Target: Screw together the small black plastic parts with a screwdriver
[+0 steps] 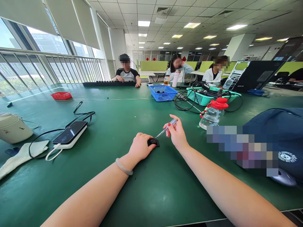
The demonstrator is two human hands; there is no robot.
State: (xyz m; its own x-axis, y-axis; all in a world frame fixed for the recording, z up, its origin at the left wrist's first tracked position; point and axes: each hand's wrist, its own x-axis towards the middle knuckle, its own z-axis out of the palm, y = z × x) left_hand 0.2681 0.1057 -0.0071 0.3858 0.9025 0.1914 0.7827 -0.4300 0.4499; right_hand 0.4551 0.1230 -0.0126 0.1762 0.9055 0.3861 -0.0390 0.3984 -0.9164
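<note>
My left hand (141,146) is closed on a small black part (153,142) on the green tabletop (151,195), near the middle of the view. Between the fingers of my right hand (175,130) is a slim screwdriver with a clear handle (170,123). It slants down to the left, and its tip meets the top of the black part or hovers just over it; which of the two is too small to tell. A pale bangle (124,167) circles my left wrist.
Left: phone (71,132) with cables, white glove (35,148), beige container (13,127), red tray (61,96). Ahead: blue basket (163,93), green basket (201,98) with cables. Right: red-capped bottle (211,115), dark blue bag (279,132). Several people sit beyond.
</note>
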